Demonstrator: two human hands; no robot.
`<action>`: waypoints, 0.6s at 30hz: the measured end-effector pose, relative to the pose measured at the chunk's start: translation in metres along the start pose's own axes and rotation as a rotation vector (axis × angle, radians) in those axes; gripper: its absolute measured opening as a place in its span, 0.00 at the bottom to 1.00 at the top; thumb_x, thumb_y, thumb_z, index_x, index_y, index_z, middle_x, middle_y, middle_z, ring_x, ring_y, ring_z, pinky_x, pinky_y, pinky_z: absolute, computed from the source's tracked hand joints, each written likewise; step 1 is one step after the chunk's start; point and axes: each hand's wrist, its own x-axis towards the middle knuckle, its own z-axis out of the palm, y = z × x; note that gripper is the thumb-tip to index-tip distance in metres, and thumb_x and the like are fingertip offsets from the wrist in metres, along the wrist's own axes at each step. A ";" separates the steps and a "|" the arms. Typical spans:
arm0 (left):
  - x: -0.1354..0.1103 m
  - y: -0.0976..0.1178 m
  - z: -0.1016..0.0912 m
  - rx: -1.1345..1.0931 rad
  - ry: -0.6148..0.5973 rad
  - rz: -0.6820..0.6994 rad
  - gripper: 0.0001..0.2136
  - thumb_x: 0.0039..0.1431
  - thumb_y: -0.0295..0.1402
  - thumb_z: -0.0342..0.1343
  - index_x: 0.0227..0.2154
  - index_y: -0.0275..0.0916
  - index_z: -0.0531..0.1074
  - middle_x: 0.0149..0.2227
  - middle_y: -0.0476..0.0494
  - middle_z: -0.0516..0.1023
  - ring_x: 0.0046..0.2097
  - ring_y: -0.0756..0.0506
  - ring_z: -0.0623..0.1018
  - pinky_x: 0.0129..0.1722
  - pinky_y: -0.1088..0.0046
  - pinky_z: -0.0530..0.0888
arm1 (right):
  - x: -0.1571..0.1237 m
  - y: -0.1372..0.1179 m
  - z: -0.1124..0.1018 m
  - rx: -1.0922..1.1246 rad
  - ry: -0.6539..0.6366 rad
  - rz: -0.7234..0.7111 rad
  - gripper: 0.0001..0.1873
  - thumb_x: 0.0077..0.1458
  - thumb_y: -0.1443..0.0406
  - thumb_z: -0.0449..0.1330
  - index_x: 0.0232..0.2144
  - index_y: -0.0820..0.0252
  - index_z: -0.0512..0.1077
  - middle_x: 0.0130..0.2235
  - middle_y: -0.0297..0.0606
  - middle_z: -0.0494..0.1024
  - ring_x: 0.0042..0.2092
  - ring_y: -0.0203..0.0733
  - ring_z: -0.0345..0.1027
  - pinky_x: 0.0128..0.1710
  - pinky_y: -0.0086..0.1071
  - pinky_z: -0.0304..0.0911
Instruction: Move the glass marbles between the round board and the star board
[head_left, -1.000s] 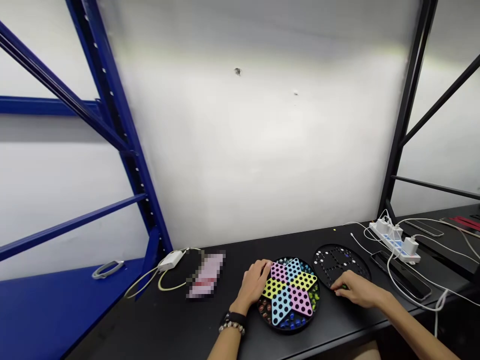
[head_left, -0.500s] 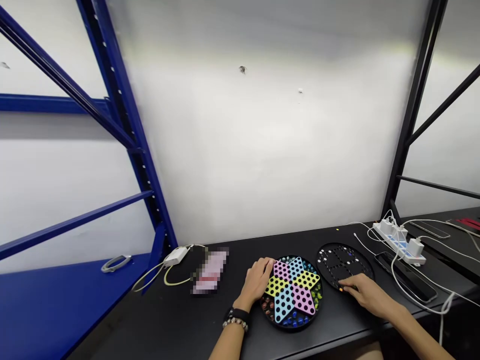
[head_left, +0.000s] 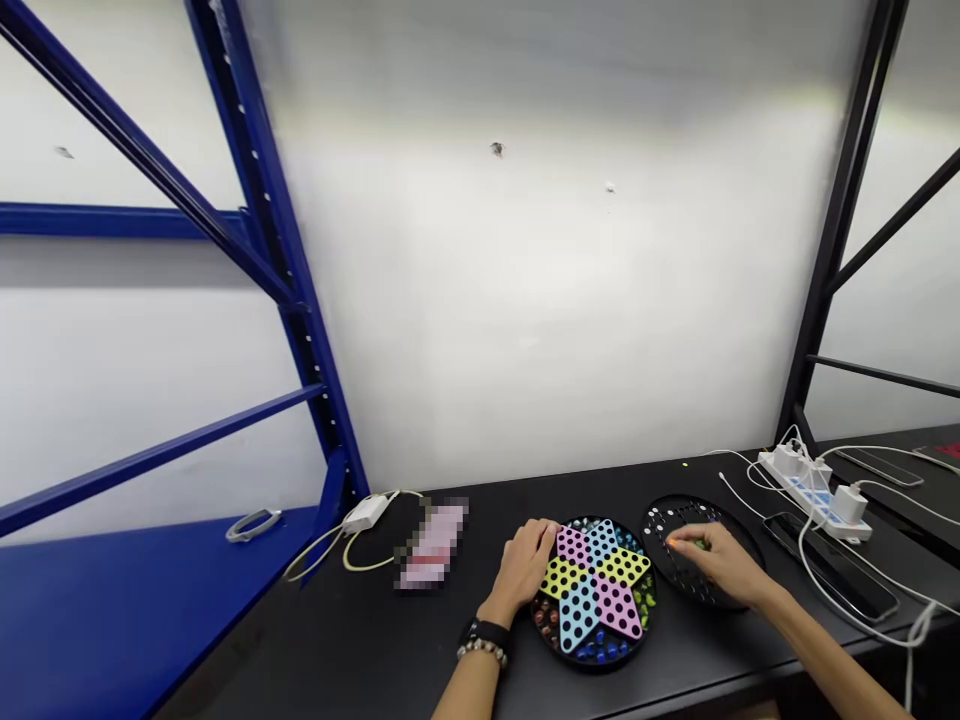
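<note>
My left hand (head_left: 523, 570), with a dark band and a beaded bracelet at its wrist, lies against the left edge of a round Chinese checkers board (head_left: 592, 590). The fingers are loosely extended; whether they press on the rim cannot be seen. A star in pink, blue and yellow with black holes covers this board, and marbles (head_left: 602, 645) fill the pockets around it. My right hand (head_left: 720, 562) hovers over a round black game board (head_left: 664, 520) with white dots. Between thumb and finger it pinches a small orange piece (head_left: 673, 542). Something green (head_left: 703, 544) shows among its fingers.
A power strip (head_left: 817, 490) with white plugs and cables stands at right, beside a dark phone (head_left: 832, 570). To the left are a white adapter (head_left: 365, 513) with a cable and a blurred pink item (head_left: 435, 545). A blue rack post (head_left: 300, 280) rises at left.
My right hand has moved from the near rim of the black board inward and up over it, carrying the orange piece. My left hand stays beside the star board. The view has shifted slightly.
</note>
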 end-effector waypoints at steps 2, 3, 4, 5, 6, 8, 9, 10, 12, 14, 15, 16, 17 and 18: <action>0.000 -0.001 0.001 -0.025 0.023 0.003 0.22 0.68 0.49 0.34 0.42 0.50 0.74 0.45 0.48 0.77 0.50 0.43 0.74 0.54 0.59 0.67 | 0.013 -0.009 0.008 0.413 0.082 0.061 0.23 0.50 0.47 0.64 0.38 0.58 0.76 0.19 0.26 0.63 0.18 0.30 0.50 0.17 0.25 0.49; 0.000 -0.002 0.002 -0.042 0.037 0.005 0.22 0.68 0.48 0.35 0.41 0.50 0.75 0.44 0.48 0.77 0.50 0.43 0.74 0.54 0.60 0.67 | 0.021 -0.014 0.013 0.603 0.103 0.080 0.22 0.49 0.49 0.65 0.39 0.58 0.74 0.19 0.23 0.59 0.17 0.27 0.45 0.16 0.24 0.44; 0.000 -0.003 0.002 -0.062 0.055 0.008 0.22 0.68 0.48 0.35 0.41 0.49 0.75 0.44 0.48 0.77 0.50 0.43 0.74 0.54 0.60 0.68 | 0.029 -0.019 0.019 0.759 0.115 0.089 0.21 0.48 0.51 0.67 0.38 0.58 0.72 0.20 0.22 0.58 0.17 0.26 0.42 0.15 0.23 0.41; 0.001 -0.005 0.003 -0.089 0.079 0.011 0.22 0.68 0.48 0.36 0.41 0.49 0.75 0.44 0.48 0.77 0.49 0.44 0.75 0.53 0.61 0.69 | 0.038 -0.024 0.027 0.879 0.111 0.096 0.18 0.48 0.54 0.68 0.36 0.58 0.70 0.21 0.22 0.58 0.17 0.25 0.41 0.15 0.22 0.40; 0.002 -0.006 0.004 -0.120 0.108 0.015 0.22 0.68 0.48 0.36 0.40 0.48 0.75 0.43 0.48 0.77 0.48 0.44 0.76 0.52 0.62 0.70 | 0.048 -0.029 0.037 0.969 0.101 0.107 0.16 0.48 0.56 0.67 0.34 0.57 0.69 0.21 0.22 0.58 0.17 0.25 0.40 0.14 0.22 0.40; 0.004 -0.010 0.006 -0.200 0.185 0.031 0.21 0.67 0.48 0.38 0.39 0.47 0.76 0.42 0.47 0.77 0.47 0.44 0.77 0.50 0.63 0.72 | 0.067 -0.039 0.063 1.080 0.063 0.150 0.12 0.47 0.58 0.64 0.29 0.57 0.65 0.21 0.22 0.57 0.17 0.25 0.40 0.14 0.22 0.39; 0.005 -0.013 0.007 -0.246 0.232 0.038 0.21 0.67 0.48 0.39 0.39 0.46 0.76 0.41 0.46 0.77 0.46 0.43 0.77 0.49 0.63 0.72 | 0.076 -0.043 0.078 1.101 0.057 0.173 0.12 0.47 0.58 0.61 0.27 0.56 0.63 0.20 0.21 0.56 0.17 0.26 0.39 0.14 0.22 0.38; 0.006 -0.015 0.007 -0.287 0.277 0.044 0.21 0.67 0.48 0.39 0.39 0.45 0.76 0.41 0.45 0.77 0.45 0.43 0.77 0.49 0.63 0.73 | 0.085 -0.047 0.095 1.086 0.035 0.185 0.11 0.47 0.57 0.59 0.27 0.55 0.61 0.20 0.22 0.56 0.17 0.26 0.40 0.14 0.23 0.39; 0.008 -0.019 0.008 -0.337 0.357 0.046 0.22 0.67 0.48 0.38 0.38 0.43 0.75 0.40 0.44 0.77 0.44 0.42 0.77 0.48 0.62 0.74 | 0.101 -0.053 0.132 0.933 0.014 0.188 0.11 0.47 0.56 0.53 0.26 0.54 0.57 0.20 0.22 0.56 0.17 0.27 0.40 0.14 0.24 0.40; 0.009 -0.021 0.006 -0.346 0.422 0.038 0.23 0.68 0.48 0.36 0.38 0.42 0.75 0.40 0.43 0.76 0.42 0.42 0.77 0.47 0.60 0.74 | 0.114 -0.057 0.167 0.771 -0.013 0.164 0.10 0.49 0.55 0.47 0.25 0.53 0.55 0.20 0.23 0.55 0.16 0.28 0.42 0.15 0.25 0.42; 0.009 -0.022 0.005 -0.342 0.452 0.034 0.24 0.68 0.48 0.35 0.38 0.42 0.74 0.40 0.42 0.76 0.41 0.42 0.77 0.46 0.60 0.75 | 0.119 -0.059 0.183 0.731 -0.018 0.158 0.09 0.49 0.56 0.46 0.24 0.53 0.54 0.20 0.23 0.55 0.16 0.29 0.41 0.15 0.25 0.41; 0.009 -0.023 0.004 -0.341 0.487 0.030 0.24 0.68 0.48 0.34 0.38 0.41 0.74 0.40 0.42 0.76 0.40 0.43 0.77 0.46 0.59 0.75 | 0.124 -0.060 0.196 0.693 -0.020 0.146 0.09 0.49 0.56 0.45 0.23 0.53 0.53 0.19 0.23 0.55 0.16 0.29 0.41 0.15 0.26 0.40; 0.009 -0.024 0.002 -0.341 0.521 0.027 0.25 0.68 0.47 0.33 0.38 0.41 0.73 0.40 0.42 0.76 0.40 0.43 0.77 0.45 0.59 0.75 | 0.127 -0.061 0.208 0.661 -0.015 0.132 0.09 0.49 0.57 0.45 0.22 0.53 0.53 0.18 0.23 0.54 0.16 0.30 0.40 0.16 0.26 0.39; 0.009 -0.024 0.001 -0.342 0.555 0.025 0.25 0.69 0.47 0.32 0.38 0.41 0.73 0.40 0.41 0.75 0.40 0.43 0.76 0.45 0.60 0.75 | 0.130 -0.062 0.216 0.619 -0.009 0.112 0.09 0.49 0.57 0.45 0.21 0.53 0.53 0.17 0.23 0.53 0.16 0.30 0.41 0.16 0.27 0.38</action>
